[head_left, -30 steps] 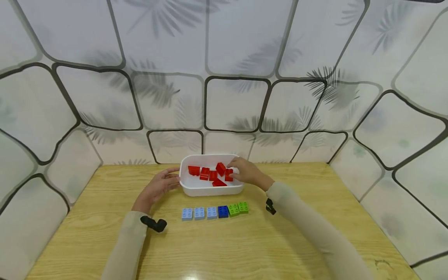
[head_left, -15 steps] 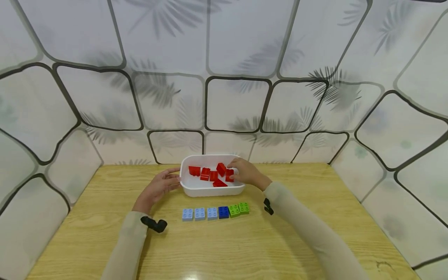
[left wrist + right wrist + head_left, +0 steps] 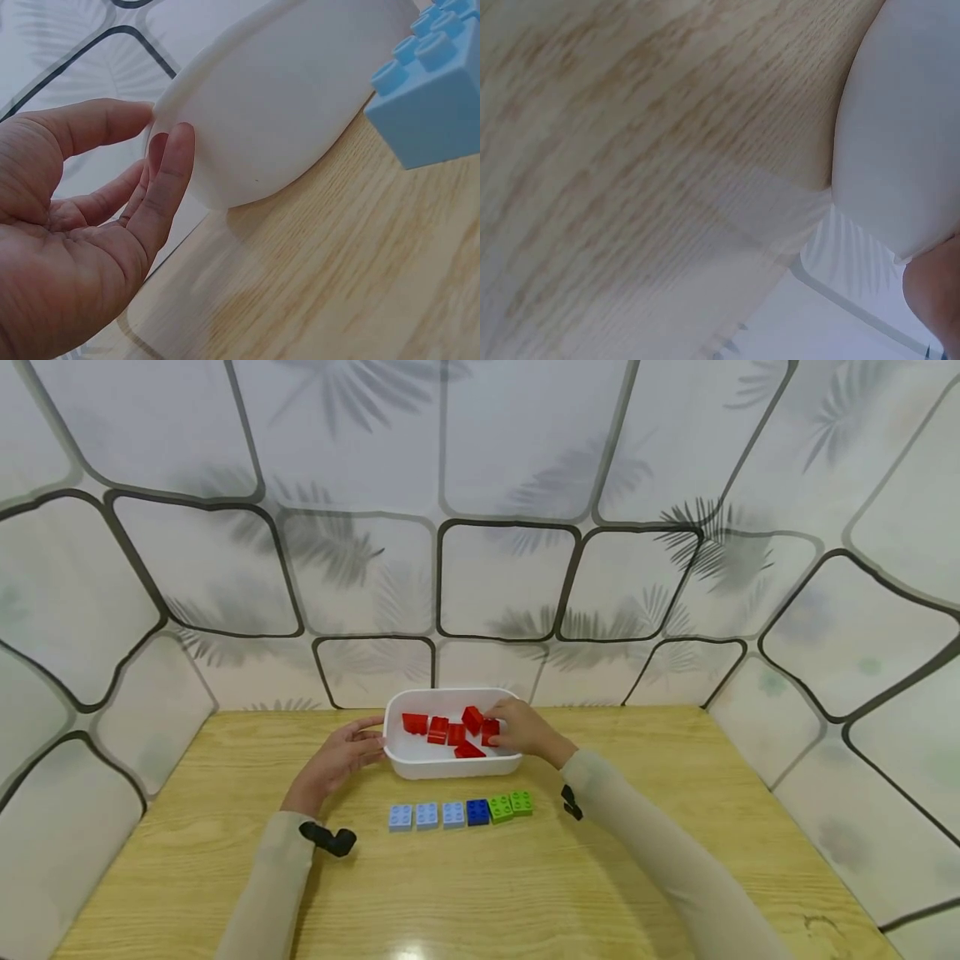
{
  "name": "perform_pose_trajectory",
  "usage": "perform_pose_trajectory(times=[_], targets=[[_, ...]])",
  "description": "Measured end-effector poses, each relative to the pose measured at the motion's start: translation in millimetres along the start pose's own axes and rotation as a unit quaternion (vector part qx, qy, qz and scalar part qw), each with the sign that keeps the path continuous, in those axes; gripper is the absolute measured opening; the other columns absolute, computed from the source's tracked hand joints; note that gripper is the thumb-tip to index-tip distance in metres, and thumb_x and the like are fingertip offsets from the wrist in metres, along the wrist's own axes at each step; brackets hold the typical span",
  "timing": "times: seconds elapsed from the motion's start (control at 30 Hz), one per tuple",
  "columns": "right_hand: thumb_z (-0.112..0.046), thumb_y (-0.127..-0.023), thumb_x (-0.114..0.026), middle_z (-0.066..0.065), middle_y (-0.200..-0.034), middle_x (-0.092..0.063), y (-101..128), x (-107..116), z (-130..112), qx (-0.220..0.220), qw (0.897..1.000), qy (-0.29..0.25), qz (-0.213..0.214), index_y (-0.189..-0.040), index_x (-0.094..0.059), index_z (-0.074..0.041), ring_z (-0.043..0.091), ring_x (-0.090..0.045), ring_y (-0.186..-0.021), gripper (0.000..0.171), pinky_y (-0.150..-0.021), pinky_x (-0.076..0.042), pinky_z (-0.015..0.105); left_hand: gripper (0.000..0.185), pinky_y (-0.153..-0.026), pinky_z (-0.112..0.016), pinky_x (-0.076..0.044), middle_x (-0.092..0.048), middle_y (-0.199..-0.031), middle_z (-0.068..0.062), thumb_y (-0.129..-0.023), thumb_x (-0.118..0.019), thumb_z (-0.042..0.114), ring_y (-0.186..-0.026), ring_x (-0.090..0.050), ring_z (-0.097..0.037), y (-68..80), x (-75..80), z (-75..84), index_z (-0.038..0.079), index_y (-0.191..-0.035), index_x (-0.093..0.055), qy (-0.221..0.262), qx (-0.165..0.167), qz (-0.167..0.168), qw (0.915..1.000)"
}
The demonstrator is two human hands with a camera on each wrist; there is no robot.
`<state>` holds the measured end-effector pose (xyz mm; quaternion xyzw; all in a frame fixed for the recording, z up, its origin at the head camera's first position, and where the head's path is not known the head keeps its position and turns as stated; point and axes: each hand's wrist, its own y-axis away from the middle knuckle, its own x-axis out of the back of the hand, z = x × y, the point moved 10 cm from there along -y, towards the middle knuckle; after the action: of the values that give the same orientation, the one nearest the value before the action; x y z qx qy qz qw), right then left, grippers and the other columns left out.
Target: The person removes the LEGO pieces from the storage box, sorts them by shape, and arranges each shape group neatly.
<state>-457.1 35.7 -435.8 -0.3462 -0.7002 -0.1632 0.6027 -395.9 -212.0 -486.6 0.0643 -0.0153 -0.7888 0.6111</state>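
Note:
A white plastic box (image 3: 454,767) stands near the back of the table with several red toy bricks inside. My right hand (image 3: 531,731) reaches over its right end, thumb and fingers around a red brick (image 3: 489,732) there. In the right wrist view, only part of that hand (image 3: 936,289) shows at the box's rim; the brick is hidden. My left hand (image 3: 341,757) is at the box's left end. The left wrist view has its fairly straight fingers (image 3: 174,169) against the outer wall. Left in the box lies another red brick (image 3: 415,723), and a red wedge-shaped piece (image 3: 468,750) lies near the front wall.
In front of the box runs a row of studded bricks on the wooden table (image 3: 480,885): light blue ones (image 3: 427,816), a dark blue one (image 3: 477,812) and two green ones (image 3: 500,808). A patterned wall covering (image 3: 495,585) rises behind and at both sides.
My right wrist and sleeve have shifted slightly left, while the fingers stay around the same red brick. The left hand, box and row of bricks keep their places.

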Motion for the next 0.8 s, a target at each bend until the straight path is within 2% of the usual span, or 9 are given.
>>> perform_pose_trajectory(times=[0.33, 0.8], targets=[[-0.013, -0.083, -0.081, 0.016, -0.118, -0.071, -3.4, -1.1, 1.1, -0.025, 0.999, 0.020, -0.024, -0.118, -0.073, 0.002, 0.032, -0.062, -0.113, 0.039, -0.104, -0.052, 0.046, 0.062, -0.096, -0.026, -0.059, -0.058, -0.119, -0.004, -0.104, -0.058, 0.010, -0.100, -0.065, -0.007, 0.4, 1.8, 1.3, -0.002, -0.158, -0.029, -0.002, -0.003, 0.003, 1.0000], [-0.011, -0.079, -0.081, 0.015, -0.120, -0.073, -3.7, -7.8, 3.6, -0.029, 0.999, 0.007, -0.041, -0.118, -0.073, 0.000, 0.030, -0.064, -0.113, 0.042, -0.105, -0.052, 0.046, 0.062, -0.095, -0.027, -0.060, -0.061, -0.113, 0.001, -0.104, -0.058, 0.008, -0.097, -0.066, -0.006, 0.2, -0.2, 0.0, -0.004, -0.157, -0.028, 0.006, -0.003, -0.001, 1.0000]])
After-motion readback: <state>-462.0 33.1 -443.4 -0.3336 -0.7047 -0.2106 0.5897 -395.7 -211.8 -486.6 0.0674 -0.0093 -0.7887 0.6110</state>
